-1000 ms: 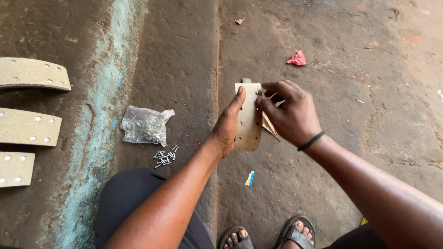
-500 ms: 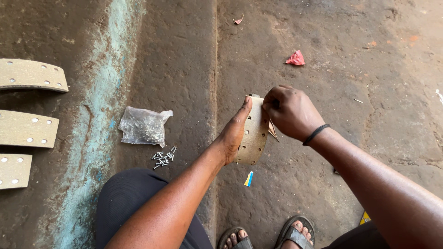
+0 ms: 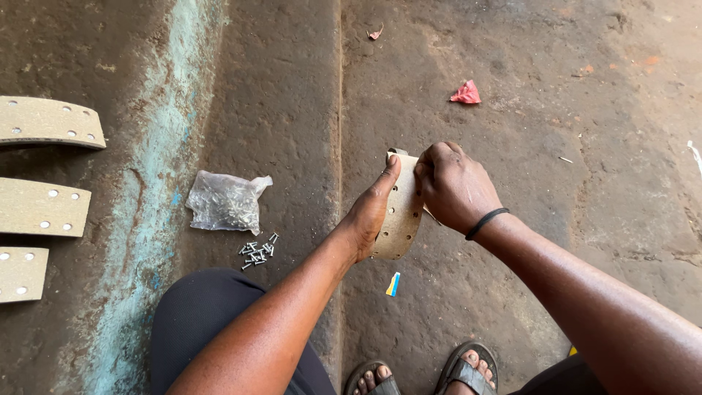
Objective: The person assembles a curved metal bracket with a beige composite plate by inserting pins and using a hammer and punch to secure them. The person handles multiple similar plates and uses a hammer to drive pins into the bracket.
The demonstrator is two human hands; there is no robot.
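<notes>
Dirty floor lies under both hands, left hand (image 3: pixel 369 216) and right hand (image 3: pixel 453 186) gripping one curved pad (image 3: pixel 398 219), three pads (image 3: pixel 44 208) and rivets (image 3: pixel 257 252) waiting left of it.

A curved, tan brake lining (image 3: pixel 401 212) with small round holes is held off the concrete floor (image 3: pixel 570 146), long axis nearly upright, tilted slightly. It hangs to the right of the loose pile of rivets (image 3: pixel 257 253), clasped between 2 hands.
</notes>
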